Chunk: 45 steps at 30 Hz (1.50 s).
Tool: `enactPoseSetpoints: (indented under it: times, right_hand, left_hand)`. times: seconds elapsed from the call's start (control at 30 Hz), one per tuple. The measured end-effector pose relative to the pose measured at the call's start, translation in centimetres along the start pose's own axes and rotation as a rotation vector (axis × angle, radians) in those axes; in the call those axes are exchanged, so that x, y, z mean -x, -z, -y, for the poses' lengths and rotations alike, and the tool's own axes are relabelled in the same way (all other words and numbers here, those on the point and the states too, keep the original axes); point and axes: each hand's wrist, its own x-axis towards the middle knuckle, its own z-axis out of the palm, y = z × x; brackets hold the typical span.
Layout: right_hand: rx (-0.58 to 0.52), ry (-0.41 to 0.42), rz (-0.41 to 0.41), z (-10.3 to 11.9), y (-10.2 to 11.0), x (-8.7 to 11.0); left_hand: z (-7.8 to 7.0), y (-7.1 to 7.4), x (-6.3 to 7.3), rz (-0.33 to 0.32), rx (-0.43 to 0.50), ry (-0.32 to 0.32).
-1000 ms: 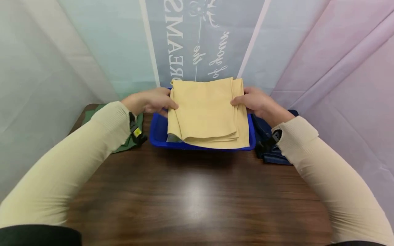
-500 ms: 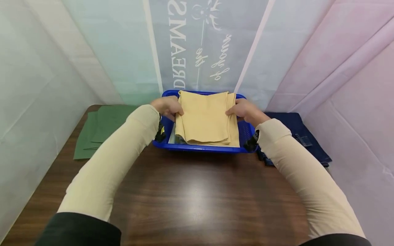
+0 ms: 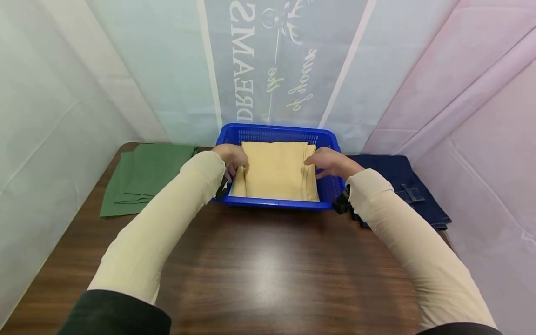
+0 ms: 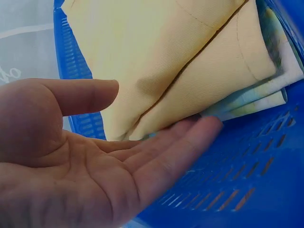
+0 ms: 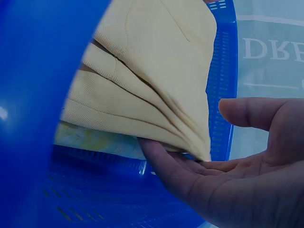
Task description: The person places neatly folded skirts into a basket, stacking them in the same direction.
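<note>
A folded pale-yellow cloth garment [image 3: 274, 170] lies inside the blue plastic basket [image 3: 272, 203]. Under it, in the left wrist view, shows a light cloth with green and blue patches [image 4: 251, 102]. My left hand [image 3: 233, 157] is at the garment's left edge; its thumb stands away from the fabric and its nearly straight fingers reach beneath the edge. On the opposite side, my right hand [image 3: 331, 163] has its thumb raised clear too. In the right wrist view, the right hand's fingertips [image 5: 154, 149] slip under the layered folds, touching them from below.
Folded green cloth [image 3: 146, 172] lies on the brown table [image 3: 268, 260] left of the basket. Folded dark-blue denim [image 3: 402, 181] lies to the right, partly behind the right forearm. A printed fabric backdrop [image 3: 268, 70] rises directly behind the basket.
Both hands have lowered the yellow garment from above the basket down into it. The thumbs have come off the fabric, loosening the grip.
</note>
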Motion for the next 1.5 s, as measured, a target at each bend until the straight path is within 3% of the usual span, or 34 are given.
enactPoseSetpoints:
  times: [0.27,0.5,0.77,1.0,1.2,1.37,1.5]
  right_hand:
    - [0.029,-0.003,0.004,-0.2,0.1,0.2]
    - [0.036,0.050,-0.005,-0.3,1.6,1.4]
    - [-0.019,0.177,-0.091,-0.4,4.5,3.5]
    - [-0.031,0.239,-0.257,-2.4,6.9,4.7]
    - [0.120,0.257,-0.417,-5.9,8.3,5.2]
    - [0.334,0.267,-0.541,-9.5,9.0,5.4]
    - [0.479,0.241,-0.591,-12.5,9.0,5.2]
  left_hand:
    - [0.3,0.1,1.0,0.036,-0.056,-0.018]
    - [0.5,0.6,1.1,0.007,-0.072,-0.060]
    - [0.6,2.4,2.2,-0.068,-0.059,-0.194]
    - [2.7,3.4,2.9,-0.072,-0.051,-0.374]
    - [4.7,3.4,3.4,-0.203,-0.053,-0.554]
    - [6.6,2.8,3.6,-0.388,-0.098,-0.691]
    - [8.4,1.9,3.7,-0.509,-0.107,-0.770]
